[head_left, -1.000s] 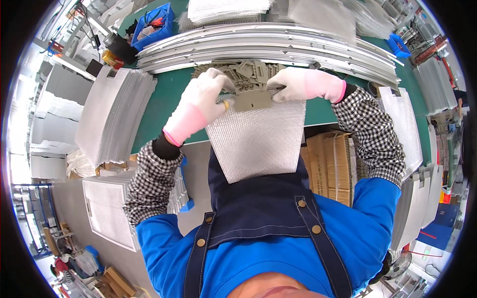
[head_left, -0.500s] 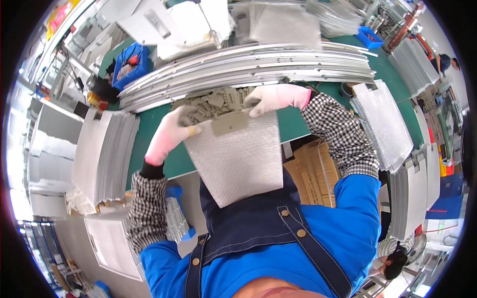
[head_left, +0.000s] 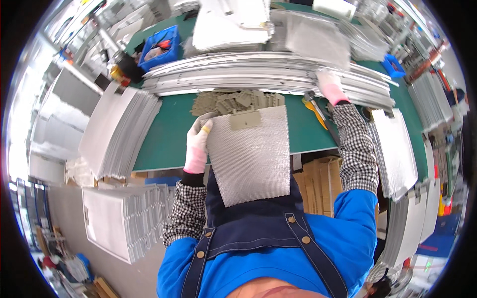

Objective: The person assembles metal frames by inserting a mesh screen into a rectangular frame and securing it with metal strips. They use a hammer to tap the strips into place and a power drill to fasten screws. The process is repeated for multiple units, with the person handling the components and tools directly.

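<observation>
My left hand (head_left: 199, 140), in a white glove with a pink cuff, grips the left edge of a silvery mesh sheet (head_left: 253, 156) that hangs over the near edge of the green table (head_left: 169, 134). A small tan tag (head_left: 245, 119) sits at the sheet's top. My right hand (head_left: 329, 85), gloved the same way, is stretched out to the right and rests on the long metal rails (head_left: 258, 77), next to a yellow-handled tool (head_left: 314, 106). A heap of tan plastic pieces (head_left: 233, 101) lies just beyond the sheet.
Stacks of mesh sheets lie at the left (head_left: 117, 131), lower left (head_left: 124, 218) and right (head_left: 395, 149). A blue bin (head_left: 159, 47) stands at the back left. Cardboard boxes (head_left: 318, 186) sit under the table edge by my right side.
My right hand has let go of the sheet's top and moved out to the right onto the rails. My left hand has slid down the sheet's left edge.
</observation>
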A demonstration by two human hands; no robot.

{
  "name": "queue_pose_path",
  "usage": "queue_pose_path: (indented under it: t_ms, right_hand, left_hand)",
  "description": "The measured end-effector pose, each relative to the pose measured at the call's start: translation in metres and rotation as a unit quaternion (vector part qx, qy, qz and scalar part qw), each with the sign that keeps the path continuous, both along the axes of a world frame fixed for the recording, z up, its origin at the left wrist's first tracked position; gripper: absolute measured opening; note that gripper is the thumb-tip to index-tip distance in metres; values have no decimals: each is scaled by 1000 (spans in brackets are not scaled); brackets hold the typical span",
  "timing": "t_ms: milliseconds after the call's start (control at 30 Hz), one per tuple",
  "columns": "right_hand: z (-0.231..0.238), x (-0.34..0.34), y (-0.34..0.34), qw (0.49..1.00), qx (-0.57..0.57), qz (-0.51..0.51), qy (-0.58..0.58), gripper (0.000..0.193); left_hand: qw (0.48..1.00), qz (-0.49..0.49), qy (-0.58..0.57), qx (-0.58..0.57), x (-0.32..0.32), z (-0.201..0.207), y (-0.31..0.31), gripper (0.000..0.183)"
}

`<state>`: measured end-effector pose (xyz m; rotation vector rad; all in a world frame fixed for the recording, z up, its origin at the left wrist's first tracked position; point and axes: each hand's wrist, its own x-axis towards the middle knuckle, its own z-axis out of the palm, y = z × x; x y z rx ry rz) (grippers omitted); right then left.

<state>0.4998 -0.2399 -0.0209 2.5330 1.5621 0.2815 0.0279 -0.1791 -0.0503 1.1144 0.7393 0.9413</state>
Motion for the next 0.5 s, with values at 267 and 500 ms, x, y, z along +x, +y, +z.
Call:
queue_pose_path:
  t_ms: [267,500]
  right_hand:
    - [7,-8,-16,966,208,99,120,25]
    - [87,-82,-42,938,222,265,38,22]
  left_hand:
    - [999,-15,4,40,1,11,-4,36]
    - [999,18,33,4,-1,35,-29,35]
